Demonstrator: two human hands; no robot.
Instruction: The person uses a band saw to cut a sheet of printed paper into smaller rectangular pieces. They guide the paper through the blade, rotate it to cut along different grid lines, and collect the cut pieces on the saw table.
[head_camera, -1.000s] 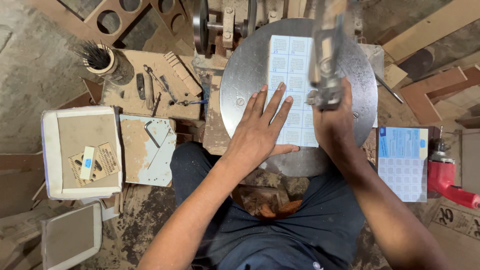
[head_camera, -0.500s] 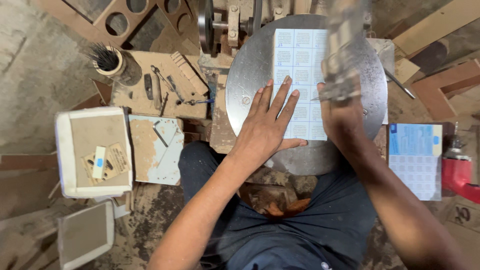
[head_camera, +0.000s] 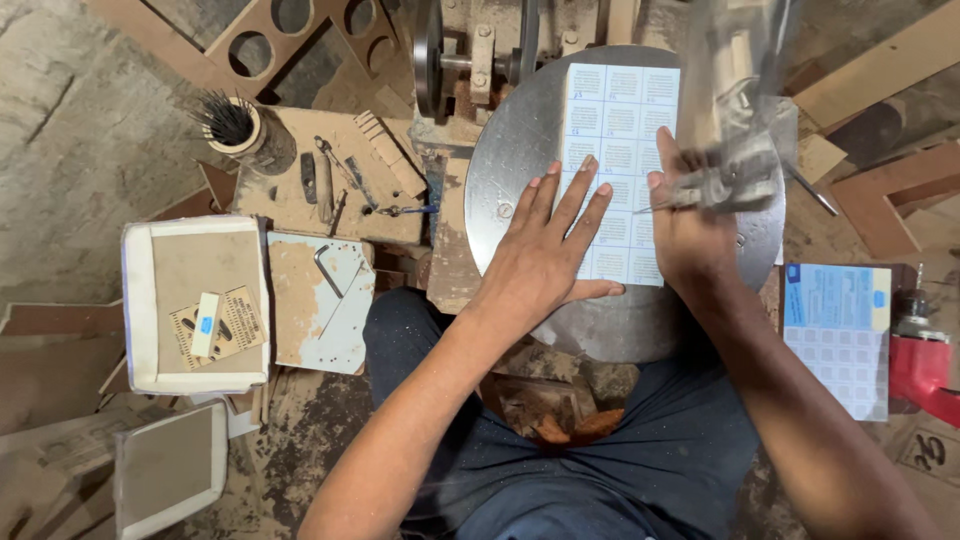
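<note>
A white sheet (head_camera: 620, 110) printed with a grid of small squares lies on the round metal table (head_camera: 510, 160) of a saw machine. My left hand (head_camera: 540, 260) presses flat on the sheet's left half with fingers spread. My right hand (head_camera: 690, 250) rests on the sheet's right edge, thumb and one finger showing. Its other fingers are hidden under the blurred saw head (head_camera: 735, 150), which hangs over the sheet.
Left of the table, a wooden box (head_camera: 330, 190) holds small tools, with a cup of thin rods (head_camera: 232, 125) beside it. A white tray (head_camera: 195, 305) sits nearer left. A blue-and-white gridded sheet (head_camera: 835, 340) and a red power tool (head_camera: 925, 365) lie right. Wood offcuts lie around.
The view has shifted a little. Both hands stay on the gridded sheet, and my left fingers reach slightly farther up it.
</note>
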